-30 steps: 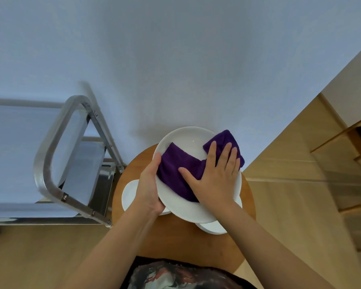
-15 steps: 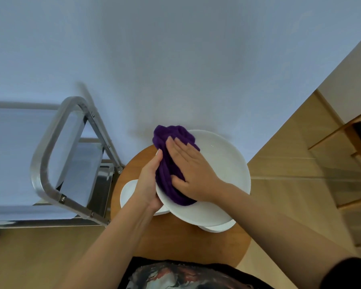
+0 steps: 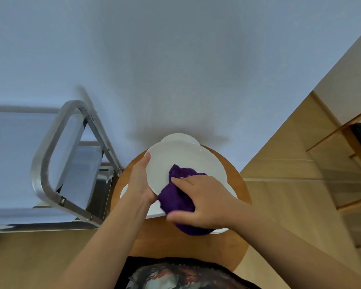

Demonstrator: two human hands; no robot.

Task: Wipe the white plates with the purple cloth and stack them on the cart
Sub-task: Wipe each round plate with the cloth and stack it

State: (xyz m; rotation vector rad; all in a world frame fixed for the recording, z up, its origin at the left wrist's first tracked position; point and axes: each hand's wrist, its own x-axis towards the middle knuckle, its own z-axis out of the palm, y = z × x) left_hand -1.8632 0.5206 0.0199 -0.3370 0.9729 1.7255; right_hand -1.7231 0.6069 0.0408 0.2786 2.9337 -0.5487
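Observation:
A large white plate (image 3: pixel 188 159) is held tilted above the round wooden table (image 3: pixel 196 247). My left hand (image 3: pixel 141 182) grips its left rim, thumb on the upper face. My right hand (image 3: pixel 202 202) presses a bunched purple cloth (image 3: pixel 177 197) against the plate's near edge, fingers curled over the cloth. Another white plate (image 3: pixel 179 137) shows behind the held one. More white plates lie on the table beneath, one at the left (image 3: pixel 123 190) and one at the right (image 3: pixel 230 189), mostly hidden. The metal cart (image 3: pixel 56 155) stands to the left.
The cart's tubular steel handle (image 3: pixel 42 163) rises close to the table's left edge, with its shelves behind it. A pale wall stands right behind the table. Wooden floor and part of a wooden chair (image 3: pixel 346 138) lie to the right.
My right hand has dragged the purple cloth from the plate's upper left down to its near edge. The plate has tilted and shifted a little; my left hand keeps its grip on the rim.

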